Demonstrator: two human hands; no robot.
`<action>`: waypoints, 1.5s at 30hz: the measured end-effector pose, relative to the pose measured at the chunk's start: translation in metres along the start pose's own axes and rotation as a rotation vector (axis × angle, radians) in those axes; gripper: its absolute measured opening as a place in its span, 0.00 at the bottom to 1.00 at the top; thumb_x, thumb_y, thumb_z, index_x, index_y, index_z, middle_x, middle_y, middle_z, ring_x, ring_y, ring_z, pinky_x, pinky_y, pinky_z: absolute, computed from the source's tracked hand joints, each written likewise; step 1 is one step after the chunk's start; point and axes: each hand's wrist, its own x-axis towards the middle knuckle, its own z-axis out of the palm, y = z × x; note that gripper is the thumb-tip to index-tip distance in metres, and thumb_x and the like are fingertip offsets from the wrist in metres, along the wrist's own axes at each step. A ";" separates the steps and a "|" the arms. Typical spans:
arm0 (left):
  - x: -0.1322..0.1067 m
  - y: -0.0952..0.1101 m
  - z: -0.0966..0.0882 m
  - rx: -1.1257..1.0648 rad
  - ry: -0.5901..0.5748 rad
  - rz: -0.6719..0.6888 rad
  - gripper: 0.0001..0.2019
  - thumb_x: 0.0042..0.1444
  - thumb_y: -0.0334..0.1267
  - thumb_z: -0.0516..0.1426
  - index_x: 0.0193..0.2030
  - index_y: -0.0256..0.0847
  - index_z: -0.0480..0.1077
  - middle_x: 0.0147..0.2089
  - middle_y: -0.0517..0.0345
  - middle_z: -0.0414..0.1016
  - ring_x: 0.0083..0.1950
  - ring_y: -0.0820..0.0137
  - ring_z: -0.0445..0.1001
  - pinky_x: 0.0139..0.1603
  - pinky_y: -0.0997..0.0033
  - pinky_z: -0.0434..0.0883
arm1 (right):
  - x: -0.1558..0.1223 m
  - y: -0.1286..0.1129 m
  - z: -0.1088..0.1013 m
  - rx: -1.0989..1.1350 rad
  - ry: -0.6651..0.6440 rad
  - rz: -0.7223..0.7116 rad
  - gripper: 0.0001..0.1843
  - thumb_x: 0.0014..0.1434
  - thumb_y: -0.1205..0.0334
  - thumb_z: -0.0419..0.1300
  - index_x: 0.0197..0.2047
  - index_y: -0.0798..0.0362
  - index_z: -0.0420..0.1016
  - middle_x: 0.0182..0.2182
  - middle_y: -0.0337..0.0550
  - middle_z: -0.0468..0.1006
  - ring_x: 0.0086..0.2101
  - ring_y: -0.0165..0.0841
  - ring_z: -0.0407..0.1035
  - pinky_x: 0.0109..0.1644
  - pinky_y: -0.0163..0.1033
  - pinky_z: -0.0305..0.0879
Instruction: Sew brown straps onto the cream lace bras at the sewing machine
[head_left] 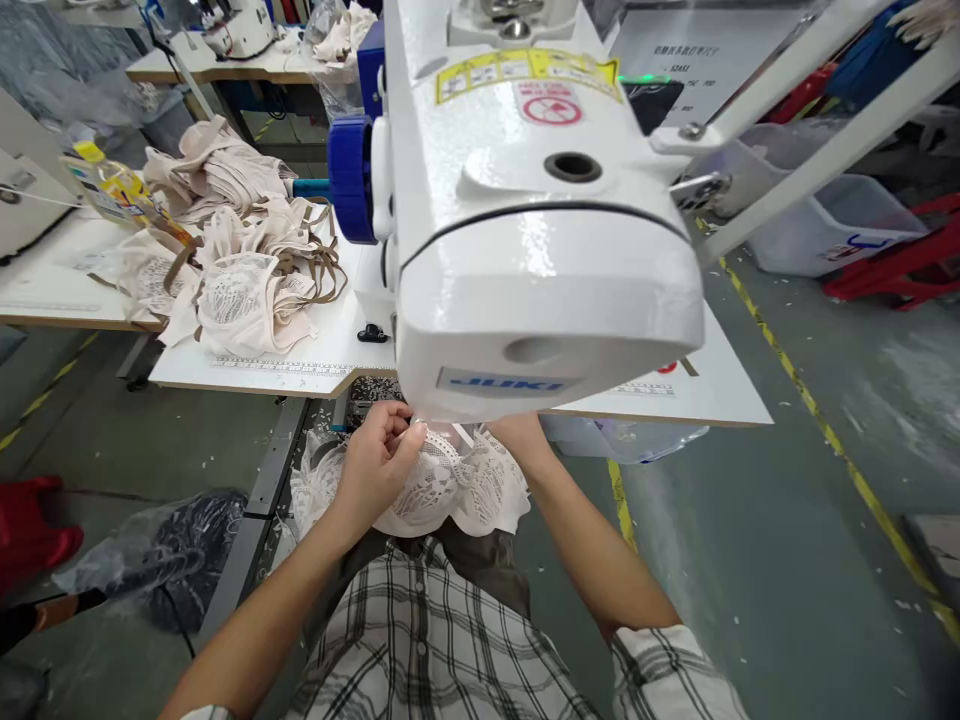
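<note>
A pale lace bra (427,485) hangs over the near edge of the sewing table, above my lap. My left hand (382,455) pinches its upper edge, thumb against curled fingers, just below the head of the white sewing machine (547,300). At the bra's right side is my right hand (517,432), its fingers hidden beneath the machine head. The needle area is also out of sight behind the head.
A pile of pale bras (240,290) with brown straps lies on the table's left side. Behind it stands a yellow-capped bottle (112,180). A blue handwheel (352,180) juts from the machine. Clear plastic bins (832,225) and a red stool (900,265) stand at right.
</note>
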 end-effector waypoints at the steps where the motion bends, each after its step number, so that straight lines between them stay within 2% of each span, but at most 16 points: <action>1: -0.002 0.002 -0.002 0.030 -0.003 0.006 0.13 0.62 0.49 0.54 0.43 0.41 0.66 0.29 0.62 0.69 0.29 0.72 0.68 0.29 0.74 0.64 | -0.006 0.000 0.000 0.047 0.020 0.038 0.06 0.60 0.58 0.58 0.36 0.50 0.73 0.37 0.44 0.78 0.41 0.39 0.72 0.48 0.45 0.71; 4: -0.010 0.007 -0.008 0.191 -0.036 0.064 0.16 0.57 0.53 0.59 0.41 0.42 0.66 0.28 0.64 0.68 0.26 0.72 0.68 0.26 0.74 0.60 | -0.037 -0.004 -0.004 0.255 0.067 0.177 0.06 0.62 0.57 0.60 0.37 0.50 0.72 0.28 0.37 0.73 0.30 0.32 0.70 0.39 0.39 0.72; 6: -0.016 0.006 -0.011 0.335 -0.021 0.176 0.19 0.53 0.55 0.62 0.40 0.43 0.66 0.27 0.64 0.69 0.25 0.71 0.67 0.25 0.74 0.56 | -0.068 -0.011 -0.009 0.369 0.090 0.193 0.07 0.64 0.56 0.59 0.41 0.49 0.71 0.30 0.37 0.73 0.26 0.28 0.69 0.33 0.37 0.71; 9: -0.026 -0.003 -0.010 0.525 0.116 0.468 0.17 0.56 0.54 0.60 0.29 0.43 0.66 0.21 0.63 0.66 0.23 0.72 0.63 0.25 0.72 0.50 | -0.120 -0.031 -0.018 0.346 0.023 0.011 0.06 0.65 0.59 0.57 0.43 0.46 0.74 0.40 0.41 0.77 0.28 0.29 0.74 0.33 0.39 0.75; 11: -0.032 -0.009 -0.008 0.576 0.206 0.634 0.21 0.60 0.53 0.57 0.22 0.43 0.63 0.18 0.62 0.62 0.21 0.72 0.59 0.26 0.69 0.49 | -0.146 -0.047 -0.022 0.264 -0.125 -0.111 0.07 0.65 0.61 0.58 0.45 0.44 0.76 0.39 0.41 0.80 0.31 0.33 0.77 0.35 0.41 0.76; 13: -0.037 -0.012 -0.005 0.572 0.258 0.710 0.24 0.61 0.54 0.55 0.19 0.43 0.60 0.16 0.63 0.58 0.20 0.73 0.55 0.26 0.68 0.49 | -0.162 -0.061 -0.022 0.209 -0.275 -0.187 0.11 0.63 0.62 0.59 0.48 0.42 0.77 0.40 0.41 0.82 0.35 0.36 0.79 0.38 0.42 0.77; 17: -0.048 -0.009 -0.003 0.519 0.295 0.702 0.27 0.63 0.56 0.52 0.18 0.43 0.60 0.16 0.62 0.55 0.21 0.72 0.54 0.26 0.67 0.49 | -0.172 -0.078 -0.017 0.166 -0.385 -0.297 0.13 0.64 0.63 0.58 0.50 0.42 0.77 0.41 0.41 0.83 0.38 0.35 0.79 0.43 0.40 0.77; 24: -0.065 -0.006 -0.010 0.449 0.288 0.671 0.26 0.65 0.54 0.50 0.19 0.43 0.62 0.18 0.61 0.56 0.22 0.71 0.55 0.27 0.66 0.49 | -0.178 -0.092 -0.011 0.134 -0.427 -0.319 0.11 0.66 0.59 0.54 0.46 0.44 0.77 0.34 0.41 0.82 0.37 0.35 0.78 0.44 0.42 0.77; 30: -0.074 -0.012 -0.015 0.472 0.295 0.684 0.22 0.62 0.50 0.55 0.20 0.43 0.63 0.18 0.61 0.58 0.23 0.71 0.58 0.28 0.67 0.50 | -0.191 -0.097 0.000 0.088 -0.345 -0.484 0.12 0.65 0.65 0.56 0.48 0.43 0.75 0.39 0.40 0.82 0.40 0.33 0.78 0.46 0.41 0.76; 32: -0.079 -0.008 -0.018 0.483 0.273 0.657 0.18 0.62 0.47 0.55 0.23 0.43 0.66 0.20 0.60 0.62 0.24 0.70 0.61 0.29 0.67 0.53 | -0.195 -0.096 0.004 0.047 -0.259 -0.581 0.16 0.62 0.69 0.58 0.51 0.44 0.73 0.43 0.41 0.82 0.42 0.33 0.77 0.46 0.40 0.76; 34: -0.090 -0.003 -0.022 0.464 0.187 0.604 0.11 0.61 0.45 0.57 0.32 0.42 0.72 0.29 0.54 0.72 0.34 0.66 0.69 0.35 0.67 0.61 | -0.196 -0.093 0.007 -0.005 -0.151 -0.561 0.16 0.61 0.70 0.59 0.51 0.44 0.72 0.45 0.43 0.81 0.44 0.34 0.77 0.47 0.40 0.76; 36: -0.107 0.001 -0.025 0.364 0.079 0.485 0.10 0.59 0.45 0.58 0.42 0.41 0.72 0.40 0.49 0.75 0.44 0.61 0.71 0.43 0.63 0.65 | -0.193 -0.090 0.011 -0.056 -0.033 -0.363 0.12 0.63 0.69 0.58 0.48 0.45 0.72 0.46 0.44 0.80 0.47 0.35 0.75 0.50 0.42 0.75; 38: -0.125 0.000 -0.024 0.135 -0.046 0.273 0.12 0.61 0.47 0.56 0.41 0.41 0.72 0.39 0.51 0.73 0.43 0.62 0.71 0.43 0.63 0.67 | -0.190 -0.085 0.017 -0.085 0.058 -0.168 0.06 0.64 0.65 0.58 0.43 0.47 0.74 0.45 0.46 0.78 0.48 0.36 0.73 0.49 0.44 0.74; 40: -0.135 -0.006 -0.019 -0.214 -0.258 -0.005 0.17 0.64 0.51 0.52 0.38 0.40 0.73 0.35 0.52 0.73 0.37 0.65 0.71 0.39 0.65 0.69 | -0.188 -0.080 0.025 -0.099 0.036 -0.123 0.03 0.64 0.63 0.59 0.38 0.49 0.74 0.43 0.47 0.75 0.45 0.36 0.72 0.47 0.42 0.74; 42: -0.135 -0.014 -0.011 -0.546 -0.391 -0.253 0.21 0.63 0.55 0.51 0.42 0.39 0.74 0.37 0.51 0.75 0.38 0.66 0.73 0.39 0.66 0.71 | -0.189 -0.075 0.035 -0.139 -0.074 -0.221 0.05 0.63 0.62 0.59 0.35 0.50 0.74 0.40 0.47 0.74 0.43 0.35 0.70 0.45 0.40 0.73; 45: -0.124 -0.022 0.003 -0.780 -0.330 -0.457 0.20 0.55 0.56 0.61 0.41 0.39 0.74 0.36 0.54 0.76 0.36 0.67 0.73 0.38 0.69 0.72 | -0.194 -0.066 0.041 -0.230 -0.206 -0.397 0.07 0.64 0.63 0.57 0.34 0.51 0.74 0.40 0.46 0.76 0.42 0.33 0.70 0.47 0.41 0.70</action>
